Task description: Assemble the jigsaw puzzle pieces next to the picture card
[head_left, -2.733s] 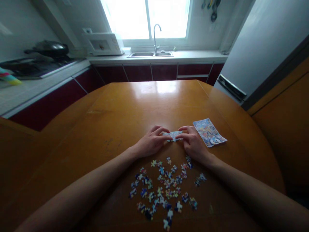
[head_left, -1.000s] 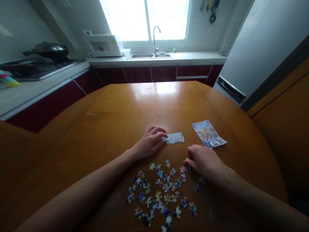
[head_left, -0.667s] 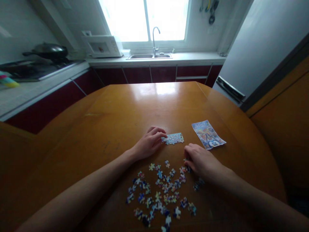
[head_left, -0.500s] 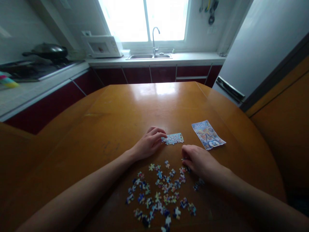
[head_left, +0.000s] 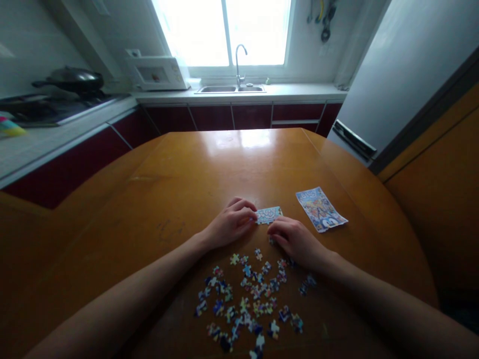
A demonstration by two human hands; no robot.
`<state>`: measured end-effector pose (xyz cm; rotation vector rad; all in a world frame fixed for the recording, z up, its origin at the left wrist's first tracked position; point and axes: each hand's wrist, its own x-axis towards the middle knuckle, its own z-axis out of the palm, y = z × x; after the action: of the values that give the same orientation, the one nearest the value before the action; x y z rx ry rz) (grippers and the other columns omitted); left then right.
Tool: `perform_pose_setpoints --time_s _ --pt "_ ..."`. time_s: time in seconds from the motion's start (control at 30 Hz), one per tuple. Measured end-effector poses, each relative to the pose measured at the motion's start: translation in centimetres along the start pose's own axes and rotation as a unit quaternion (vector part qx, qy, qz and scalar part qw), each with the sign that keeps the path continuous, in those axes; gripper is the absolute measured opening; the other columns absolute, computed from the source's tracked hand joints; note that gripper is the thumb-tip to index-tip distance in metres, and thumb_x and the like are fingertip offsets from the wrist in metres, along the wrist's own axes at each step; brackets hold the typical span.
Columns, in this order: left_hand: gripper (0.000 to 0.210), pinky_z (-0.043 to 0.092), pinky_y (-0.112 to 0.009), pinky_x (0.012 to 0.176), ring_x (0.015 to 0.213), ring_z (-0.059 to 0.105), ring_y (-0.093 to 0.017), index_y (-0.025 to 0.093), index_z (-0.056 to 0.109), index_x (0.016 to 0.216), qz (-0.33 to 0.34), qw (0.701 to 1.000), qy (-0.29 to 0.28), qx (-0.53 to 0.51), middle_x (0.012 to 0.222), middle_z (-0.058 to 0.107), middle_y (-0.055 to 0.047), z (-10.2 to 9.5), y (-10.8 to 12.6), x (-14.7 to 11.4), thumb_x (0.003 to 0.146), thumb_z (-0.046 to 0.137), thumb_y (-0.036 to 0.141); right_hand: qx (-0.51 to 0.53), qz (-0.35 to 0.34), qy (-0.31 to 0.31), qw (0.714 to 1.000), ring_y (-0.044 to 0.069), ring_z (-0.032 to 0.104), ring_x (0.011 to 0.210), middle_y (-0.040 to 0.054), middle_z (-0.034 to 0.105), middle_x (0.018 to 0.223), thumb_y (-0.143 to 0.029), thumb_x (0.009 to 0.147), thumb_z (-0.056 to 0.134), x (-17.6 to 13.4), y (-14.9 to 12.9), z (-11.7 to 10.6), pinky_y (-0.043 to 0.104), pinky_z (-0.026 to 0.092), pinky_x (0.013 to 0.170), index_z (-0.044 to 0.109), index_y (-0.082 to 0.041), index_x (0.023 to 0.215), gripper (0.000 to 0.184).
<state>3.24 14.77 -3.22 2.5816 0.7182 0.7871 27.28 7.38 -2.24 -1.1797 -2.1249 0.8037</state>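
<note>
The left arm [head_left: 130,304] is bare and points to 2 o'clock. The left hand [head_left: 234,222] is back side up, with bent fingers. The bare right arm [head_left: 389,301] points to 10 o'clock. The right hand [head_left: 294,239], between 3 and 4 o'clock from the left one, curls its fingers and thumb in a pinch. The hands don't touch.

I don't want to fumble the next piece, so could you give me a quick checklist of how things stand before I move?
1. Left hand at the left end of the joined strip: ok.
2. Puzzle piece in the fingertips of the right hand: ok.
3. Held piece's outline matching the strip: cannot tell; fingers cover most of it.
4. Picture sheet uncovered by the hands: ok.
5. Loose pieces all lying singly: not ok; many are bunched together.
</note>
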Motion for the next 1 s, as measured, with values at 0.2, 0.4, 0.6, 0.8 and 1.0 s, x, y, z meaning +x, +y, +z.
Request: perform_pose_setpoints --time_s 0.2,0.4,0.6,0.8,1.0 --pt "0.012 0.047 -0.04 0.096 0.107 0.053 -0.021 0.024 0.07 0.098 -0.003 1.0 0.002 0.004 0.109 0.065 -0.005 0.1 0.0 -0.1 0.096 0.058 0.022 -0.028 0.018 0.014 0.999 0.017 0.061 0.084 0.0045 0.066 0.091 -0.011 0.09 0.058 0.0 0.5 -0.2 0.032 0.05 0.078 0.068 -0.02 0.086 0.014" --pt "0.013 0.048 -0.04 0.095 0.106 0.053 -0.021 0.024 0.07 0.098 -0.007 1.0 0.005 -0.007 0.109 0.065 -0.005 0.1 0.0 0.0 0.097 0.057 0.023 -0.031 0.021 -0.041 0.998 0.015 0.062 0.081 0.0027 0.067 0.094 -0.01 0.083 0.068 -0.2 0.8 -1.2 0.03 0.051 0.074 0.072 -0.024 0.087 0.015" --pt "0.013 0.048 -0.037 0.094 0.105 0.053 -0.02 0.023 0.069 0.097 0.006 1.0 0.008 0.008 0.107 0.065 -0.005 -0.1 0.2 0.0 0.097 0.057 0.021 -0.065 0.011 -0.037 0.997 0.017 0.061 0.084 0.0033 0.066 0.092 -0.009 0.085 0.065 0.0 0.4 -0.8 0.03 0.05 0.076 0.069 -0.022 0.085 0.013" --pt "0.01 0.047 -0.038 0.09 0.098 0.052 -0.022 0.025 0.072 0.096 0.057 0.992 -0.024 0.106 0.101 0.066 -0.005 0.2 1.7 -0.2 0.093 0.064 0.031 -0.102 -0.008 -0.041 0.994 0.02 0.058 0.09 0.0062 0.063 0.094 -0.012 0.089 0.06 0.1 0.0 -0.5 0.034 0.049 0.081 0.062 -0.02 0.089 0.008" --pt "0.029 0.046 -0.037 0.085 0.091 0.054 -0.022 0.025 0.072 0.1 0.04 0.994 -0.029 0.094 0.097 0.066 -0.005 0.9 2.5 -0.4 0.086 0.07 0.051 -0.108 -0.016 -0.026 0.994 0.021 0.057 0.091 0.0069 0.062 0.094 -0.012 0.089 0.06 0.3 0.1 0.2 0.035 0.048 0.082 0.059 -0.019 0.091 0.007"
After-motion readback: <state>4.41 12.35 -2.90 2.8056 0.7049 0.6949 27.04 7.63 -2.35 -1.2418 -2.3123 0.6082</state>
